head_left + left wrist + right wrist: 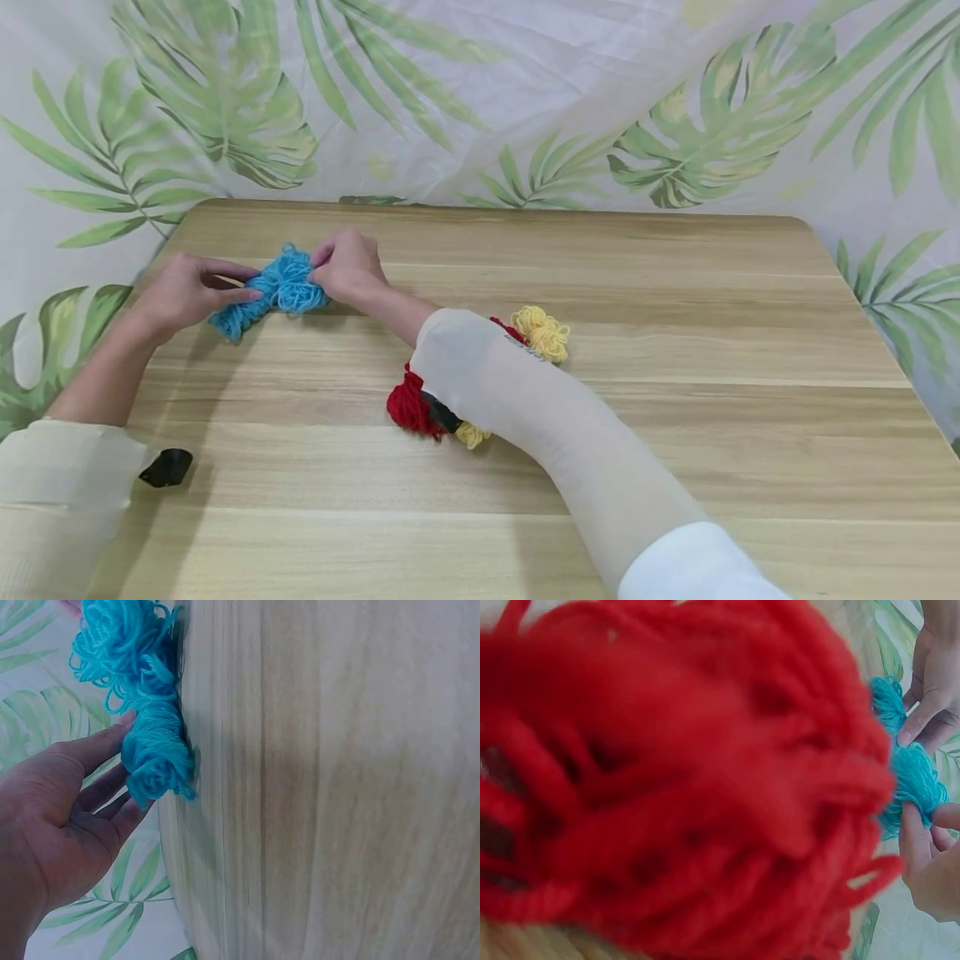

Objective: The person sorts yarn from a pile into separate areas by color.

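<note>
A bundle of bright blue yarn (300,293), drawn in at its middle, lies near the far left of the table. My left hand (180,292) holds its left part between thumb and fingers; the left wrist view shows the thumb and fingertips at the lower tuft of the blue yarn (157,754). At the opposite end, my right hand (348,265) pinches the yarn's loops. From the right wrist view, thumb and fingers of the right hand (930,862) grip the blue yarn (919,780), while red yarn (705,780) fills most of that view.
Beneath my right forearm, partly hidden, lie a red yarn bundle (411,406) and yellow yarn (542,335). Black wrist devices show at the left sleeve (75,467) and right sleeve (480,375). A leaf-patterned cloth (555,92) hangs behind the wooden table (712,400).
</note>
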`<move>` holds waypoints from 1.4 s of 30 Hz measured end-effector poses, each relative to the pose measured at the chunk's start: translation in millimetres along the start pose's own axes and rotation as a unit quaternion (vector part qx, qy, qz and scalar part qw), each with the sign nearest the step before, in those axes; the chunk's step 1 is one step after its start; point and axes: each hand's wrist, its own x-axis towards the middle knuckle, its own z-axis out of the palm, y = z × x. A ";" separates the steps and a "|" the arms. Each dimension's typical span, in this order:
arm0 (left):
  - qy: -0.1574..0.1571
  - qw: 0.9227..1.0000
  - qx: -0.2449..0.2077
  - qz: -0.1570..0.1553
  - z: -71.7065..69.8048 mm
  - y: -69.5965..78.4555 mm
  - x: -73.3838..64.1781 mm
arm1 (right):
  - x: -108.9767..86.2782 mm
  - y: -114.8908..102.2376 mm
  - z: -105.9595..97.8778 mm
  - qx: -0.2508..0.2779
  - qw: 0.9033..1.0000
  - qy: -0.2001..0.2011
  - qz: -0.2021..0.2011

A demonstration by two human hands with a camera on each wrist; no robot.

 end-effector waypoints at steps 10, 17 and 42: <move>-0.003 1.000 0.004 0.001 -0.2 -0.8 1.2 | -2.7 0.1 2.3 -0.001 0.999 -0.045 0.017; 0.003 1.000 0.015 0.011 -1.2 -1.0 1.4 | -3.6 -0.5 3.8 0.004 0.995 -0.096 0.015; -0.003 1.000 0.017 0.011 -2.1 2.0 4.2 | -2.7 -0.5 -13.1 0.074 0.977 -0.197 0.042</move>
